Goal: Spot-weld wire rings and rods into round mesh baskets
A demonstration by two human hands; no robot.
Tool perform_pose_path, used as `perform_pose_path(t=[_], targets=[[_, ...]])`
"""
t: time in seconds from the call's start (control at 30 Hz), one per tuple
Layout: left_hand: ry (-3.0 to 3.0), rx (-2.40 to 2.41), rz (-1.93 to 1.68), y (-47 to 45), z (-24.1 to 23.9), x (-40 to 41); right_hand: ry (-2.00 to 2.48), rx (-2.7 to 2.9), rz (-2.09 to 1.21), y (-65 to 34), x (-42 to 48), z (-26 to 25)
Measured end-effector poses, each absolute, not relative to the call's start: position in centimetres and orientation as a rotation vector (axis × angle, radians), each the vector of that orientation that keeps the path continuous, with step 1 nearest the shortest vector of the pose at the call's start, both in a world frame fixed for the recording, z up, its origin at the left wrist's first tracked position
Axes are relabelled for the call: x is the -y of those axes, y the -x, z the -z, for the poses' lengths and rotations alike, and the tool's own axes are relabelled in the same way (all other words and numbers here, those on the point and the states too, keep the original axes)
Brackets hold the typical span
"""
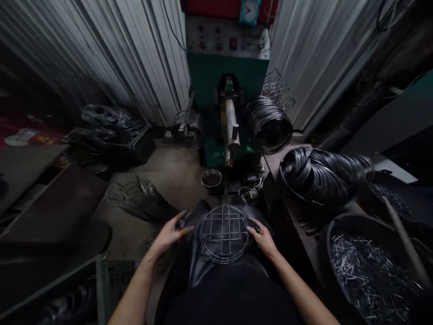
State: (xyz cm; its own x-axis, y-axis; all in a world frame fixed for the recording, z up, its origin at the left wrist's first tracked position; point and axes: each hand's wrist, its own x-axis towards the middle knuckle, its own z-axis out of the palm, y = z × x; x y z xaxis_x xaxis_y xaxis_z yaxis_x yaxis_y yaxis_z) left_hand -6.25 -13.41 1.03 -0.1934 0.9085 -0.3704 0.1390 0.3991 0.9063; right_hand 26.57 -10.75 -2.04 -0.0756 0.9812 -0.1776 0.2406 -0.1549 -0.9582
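Note:
A round wire grid [223,233], with a ring rim and crossed bars, lies on the dark apron over my lap. My right hand [262,237] grips its right rim with curled fingers. My left hand [171,234] sits just left of the grid, fingers closed around a small dark tool with an orange tip. A green welding machine [227,108] stands straight ahead, its metal arm pointing toward me.
Coils of wire rings [321,174] lie on the bench at right, beside a black tub of short metal rods [372,275]. More ring bundles [269,124] flank the machine. A wire basket [135,194] lies on the floor at left. Small bowls [211,178] stand before the machine.

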Motion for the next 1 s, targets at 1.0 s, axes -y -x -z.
perform_pose_path(t=[1.0], targets=[[-0.483, -1.152, -1.202, -0.5, -7.0, 12.0, 1.447, 1.285, -1.284, -23.4, 9.8, -4.6]])
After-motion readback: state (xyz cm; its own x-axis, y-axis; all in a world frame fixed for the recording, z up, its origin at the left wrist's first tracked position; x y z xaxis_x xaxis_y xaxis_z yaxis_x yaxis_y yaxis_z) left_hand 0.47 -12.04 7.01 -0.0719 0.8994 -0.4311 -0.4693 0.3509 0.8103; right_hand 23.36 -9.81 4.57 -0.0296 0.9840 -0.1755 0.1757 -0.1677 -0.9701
